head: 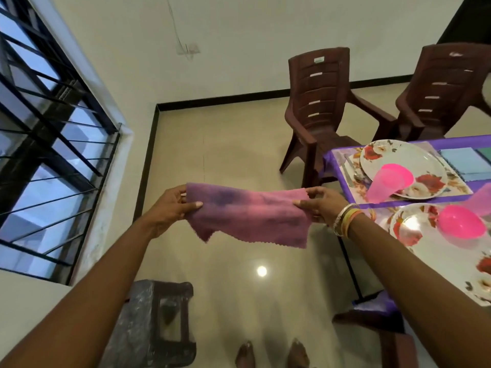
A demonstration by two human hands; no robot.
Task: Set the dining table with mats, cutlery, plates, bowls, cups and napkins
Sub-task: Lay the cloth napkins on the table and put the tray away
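Glossy beige floor (pixel 233 144) across most of the view. Cut off at the right edge: purple-covered dining table (pixel 342 179), near floral plate (pixel 409 229) only partly in frame, cutlery (pixel 348 168) beside the far plate (pixel 398 158) too blurred to sort. Over the floor, left of the table: purple-pink napkin (pixel 247 213), stretched between left hand (pixel 170 205) and right hand (pixel 324 205), pinched at both ends, thumbs on top.

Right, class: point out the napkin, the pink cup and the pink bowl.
napkin (pixel 247 213): head view, middle of the cloth.
pink cup (pixel 386 184): head view, middle of its body.
pink bowl (pixel 462 221): head view, its middle.
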